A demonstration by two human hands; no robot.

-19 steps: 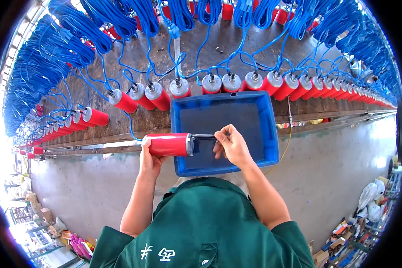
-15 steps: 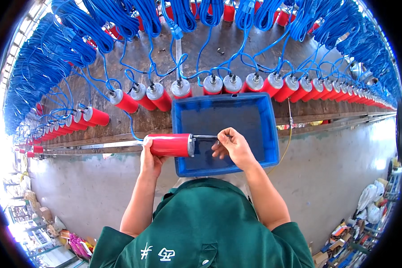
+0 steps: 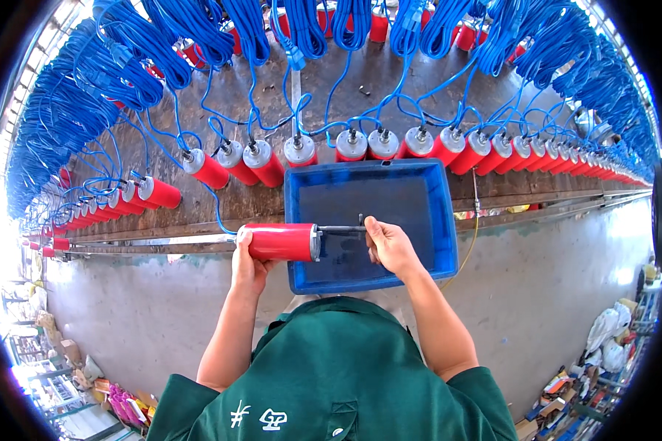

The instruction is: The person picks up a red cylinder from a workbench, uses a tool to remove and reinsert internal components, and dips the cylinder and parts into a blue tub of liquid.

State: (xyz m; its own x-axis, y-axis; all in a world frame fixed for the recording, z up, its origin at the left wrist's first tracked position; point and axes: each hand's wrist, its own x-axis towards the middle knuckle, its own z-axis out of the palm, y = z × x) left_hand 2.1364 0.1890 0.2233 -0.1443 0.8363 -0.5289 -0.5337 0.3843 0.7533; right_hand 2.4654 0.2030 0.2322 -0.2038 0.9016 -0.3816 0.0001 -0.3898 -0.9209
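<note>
My left hand [image 3: 251, 263] is wrapped round a red cylinder [image 3: 281, 242] with metal end caps, lying level across the near left part of a blue plastic bin [image 3: 449, 220]. A blue cable runs from the cylinder's left end toward the bench. At its right end cap, a thin dark T-handle wrench [image 3: 338, 228] points straight into the cap's face. My right hand [image 3: 392, 248] is closed at the wrench's handle end, thumb up, with a short crossbar showing above the fingers. The wrench tip against the cap is too small to make out.
Along the edge of the brown workbench [image 3: 324, 88] stand many similar red cylinders [image 3: 351, 147] with blue leads. Thick coiled blue cables [image 3: 305, 29] hang beyond them. A thin yellow hose [image 3: 477, 235] drops beside the bin. Shelves with bags and boxes [image 3: 566, 382] stand at lower right.
My right hand's loosely spread fingers have closed at the wrench handle, and its crossbar now shows upright. The left hand still holds the red cylinder in nearly the same place.
</note>
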